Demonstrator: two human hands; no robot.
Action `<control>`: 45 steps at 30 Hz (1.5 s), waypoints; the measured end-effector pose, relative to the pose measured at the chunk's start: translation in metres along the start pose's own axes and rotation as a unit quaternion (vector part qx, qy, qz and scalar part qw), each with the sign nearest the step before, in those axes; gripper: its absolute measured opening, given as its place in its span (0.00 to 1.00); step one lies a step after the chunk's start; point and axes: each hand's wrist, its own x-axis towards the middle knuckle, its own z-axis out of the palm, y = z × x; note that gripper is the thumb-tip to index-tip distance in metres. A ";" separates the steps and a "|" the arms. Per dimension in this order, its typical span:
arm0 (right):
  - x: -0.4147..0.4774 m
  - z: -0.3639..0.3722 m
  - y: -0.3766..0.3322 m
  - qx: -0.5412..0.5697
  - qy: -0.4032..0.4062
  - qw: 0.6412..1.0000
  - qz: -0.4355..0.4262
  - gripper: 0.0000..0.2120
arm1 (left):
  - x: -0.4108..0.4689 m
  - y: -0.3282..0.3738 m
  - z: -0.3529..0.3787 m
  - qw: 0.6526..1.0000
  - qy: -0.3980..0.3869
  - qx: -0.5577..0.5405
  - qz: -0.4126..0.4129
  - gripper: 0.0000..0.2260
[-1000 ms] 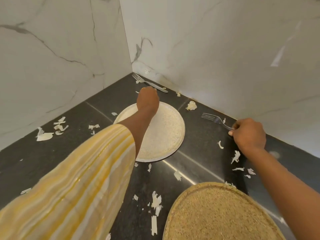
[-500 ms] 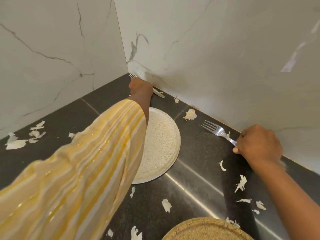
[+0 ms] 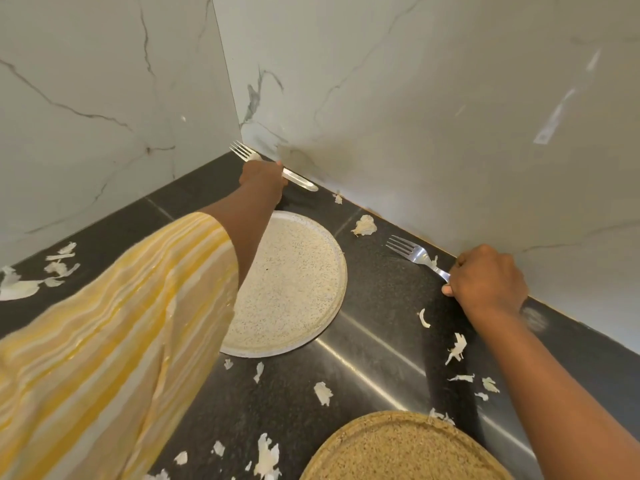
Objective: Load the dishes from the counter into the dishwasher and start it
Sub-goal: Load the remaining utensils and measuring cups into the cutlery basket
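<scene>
Forks (image 3: 298, 180) (image 3: 410, 251) two, plates (image 3: 294, 271) (image 3: 398, 452) two.

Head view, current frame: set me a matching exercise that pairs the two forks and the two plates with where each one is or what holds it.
Things:
1. corner fork
2. side fork
3. speckled white plate
4. tan plate

Places or states:
A. cut off by the bottom edge of the view
B. handle gripped by the right hand
C. flat on the counter, partly hidden by the striped sleeve
D. middle gripped by the left hand

Pairs: 1-D, 2-B, 3-C, 4-A
</scene>
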 end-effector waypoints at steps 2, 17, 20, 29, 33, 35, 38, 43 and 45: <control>-0.001 0.001 0.001 0.007 0.004 1.000 0.005 0.08 | -0.012 0.000 -0.004 0.998 0.005 -0.048 -0.030 0.16; -0.043 -0.024 0.002 0.135 0.040 0.990 0.005 0.11 | -0.158 -0.076 -0.100 0.977 -0.060 -0.173 -0.105 0.09; -0.076 -0.022 0.004 0.162 0.066 0.984 -0.023 0.10 | -0.180 -0.084 -0.124 0.981 -0.019 -0.159 -0.107 0.08; -0.182 -0.034 0.006 0.181 0.045 0.980 -0.072 0.09 | -0.259 -0.069 -0.166 0.985 -0.055 -0.149 -0.065 0.10; -0.228 -0.043 0.012 0.156 0.032 0.983 -0.088 0.05 | -0.293 -0.082 -0.168 0.991 -0.127 -0.042 -0.025 0.14; -0.243 -0.046 0.014 0.137 0.034 0.986 -0.091 0.05 | -0.308 -0.086 -0.167 0.985 -0.155 -0.054 -0.043 0.14; -0.265 -0.051 0.016 0.128 0.040 0.987 -0.092 0.06 | -0.328 -0.086 -0.171 0.973 -0.195 -0.104 -0.072 0.11; -0.308 -0.056 0.022 0.136 0.065 0.986 -0.071 0.04 | -0.346 -0.091 -0.191 0.956 -0.257 -0.120 -0.080 0.12; -0.327 -0.054 0.029 0.126 0.073 0.988 -0.053 0.04 | -0.353 -0.096 -0.198 0.952 -0.284 -0.093 -0.072 0.10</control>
